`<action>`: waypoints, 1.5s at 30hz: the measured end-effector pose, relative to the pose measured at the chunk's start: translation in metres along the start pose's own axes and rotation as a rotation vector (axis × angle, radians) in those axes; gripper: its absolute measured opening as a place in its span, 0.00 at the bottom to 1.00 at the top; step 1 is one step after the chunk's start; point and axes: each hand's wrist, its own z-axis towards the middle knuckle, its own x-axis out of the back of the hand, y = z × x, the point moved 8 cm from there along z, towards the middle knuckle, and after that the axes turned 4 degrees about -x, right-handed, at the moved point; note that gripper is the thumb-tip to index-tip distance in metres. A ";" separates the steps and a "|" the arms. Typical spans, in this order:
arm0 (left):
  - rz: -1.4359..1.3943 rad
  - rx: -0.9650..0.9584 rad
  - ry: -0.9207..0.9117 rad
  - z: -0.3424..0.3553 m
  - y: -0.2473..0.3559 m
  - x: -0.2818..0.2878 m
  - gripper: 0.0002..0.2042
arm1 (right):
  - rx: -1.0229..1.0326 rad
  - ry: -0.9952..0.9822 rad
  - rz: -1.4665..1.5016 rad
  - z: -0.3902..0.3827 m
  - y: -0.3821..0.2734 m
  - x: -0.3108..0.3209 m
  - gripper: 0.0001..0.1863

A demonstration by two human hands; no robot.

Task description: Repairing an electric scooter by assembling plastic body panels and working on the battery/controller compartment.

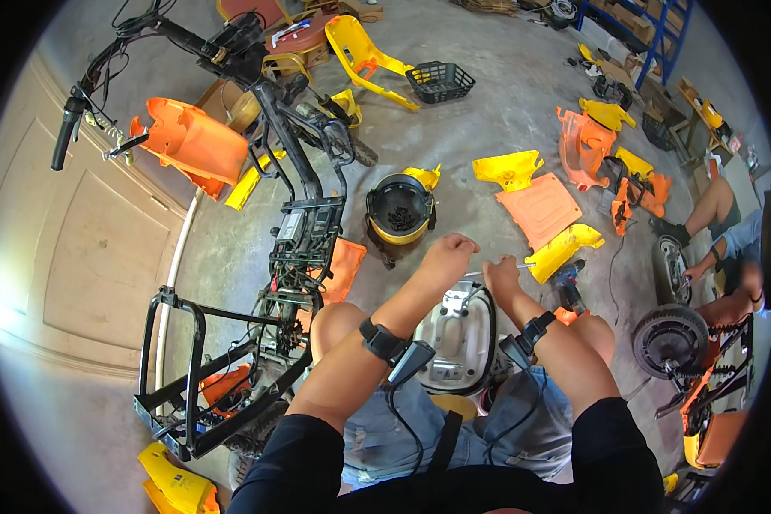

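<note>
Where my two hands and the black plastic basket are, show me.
Left hand [447, 259], head view: middle of the hand.
Right hand [502, 278], head view: middle of the hand.
Black plastic basket [442, 92], head view: slotted side wall.

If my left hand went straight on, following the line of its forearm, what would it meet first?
Probably the yellow panel lying ahead, perhaps brushing the orange panel beside it. Depth is unclear, so the left hand might pass above both.

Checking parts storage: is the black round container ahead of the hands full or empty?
Neither, partly filled: small dark pieces lie in the bottom of the container, its wall bare above.
</note>
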 end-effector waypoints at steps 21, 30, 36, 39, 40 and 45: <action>0.094 -0.003 0.061 0.004 -0.003 -0.003 0.11 | 0.121 0.330 -0.141 -0.023 -0.041 0.016 0.51; 0.058 -0.048 0.076 -0.001 -0.002 0.001 0.11 | 0.153 0.298 -0.700 0.051 0.012 -0.022 0.24; 0.006 -0.030 0.074 -0.001 -0.005 0.002 0.11 | 0.170 0.091 -1.300 0.053 0.005 -0.027 0.19; -0.019 -0.034 0.084 -0.002 -0.002 0.005 0.11 | 0.269 -0.002 -1.346 0.032 -0.015 -0.018 0.19; -0.002 -0.039 0.079 -0.003 -0.001 0.005 0.11 | 0.388 -0.053 -1.346 0.022 -0.023 -0.021 0.19; 0.032 0.001 0.112 -0.002 -0.002 0.012 0.11 | 0.185 -0.053 -0.908 0.024 -0.023 -0.014 0.14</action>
